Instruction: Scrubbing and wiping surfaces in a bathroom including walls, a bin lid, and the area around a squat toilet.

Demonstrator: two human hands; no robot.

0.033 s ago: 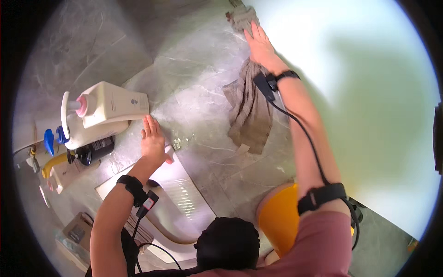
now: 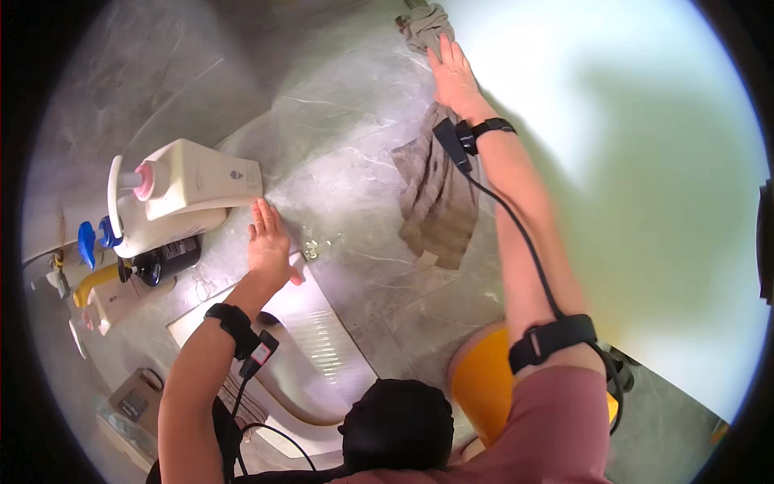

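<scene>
My right hand [image 2: 455, 81] lies stretched out, palm down, at the far end of a grey-brown cloth [image 2: 439, 202]. Its fingers are straight and rest against the bunched part of the cloth, beside a large pale panel. The rest of the cloth trails below my wrist across the grey marbled tiles. My left hand [image 2: 268, 242] is flat with fingers extended, its tips at the base of a big white pump bottle [image 2: 210, 179]. Near my left thumb is the end of a white squat toilet [image 2: 326, 347]. Whether the fingertips touch the bottle is hard to tell.
Left of my left hand stand a dark bottle [image 2: 167, 262], a blue pump head [image 2: 87, 244] and a yellow-necked container [image 2: 97, 284]. An orange bucket [image 2: 480, 379] is beside my right upper arm. The pale panel [image 2: 645, 202] borders the right side. Small clear droplets [image 2: 312, 246] lie on the tiles.
My right forearm has shifted slightly to the left, and the hand has moved a little farther away. The left hand stays at the bottle's base.
</scene>
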